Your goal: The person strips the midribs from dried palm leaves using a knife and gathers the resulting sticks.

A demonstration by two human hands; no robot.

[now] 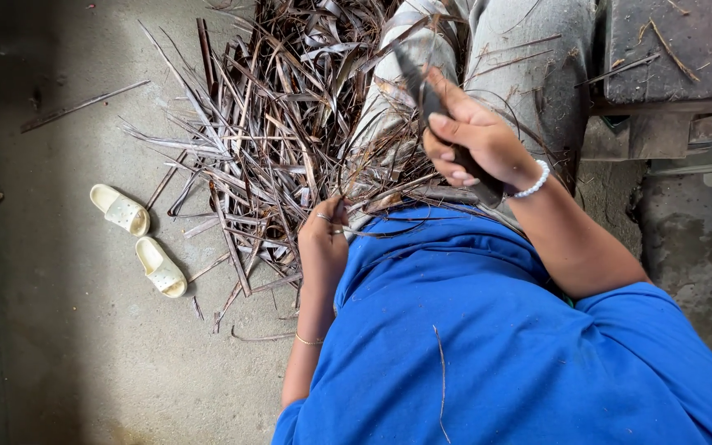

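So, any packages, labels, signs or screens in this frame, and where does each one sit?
None in view: no package, label, sign or screen.
The right hand holds a knife over dried palm-leaf strips; the left hand pinches a strip.
Two cream slippers lie on the concrete floor.

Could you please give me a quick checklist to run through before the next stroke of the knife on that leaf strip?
1. Right hand gripping knife firmly: ok.
2. Left hand pinching a thin strip: ok.
3. Left fingers out of the blade's path: ok, hands apart.
4. Blade edge direction: cannot tell.
5. Leaf pile within reach: ok.
6. Sandals away from the pile: ok.
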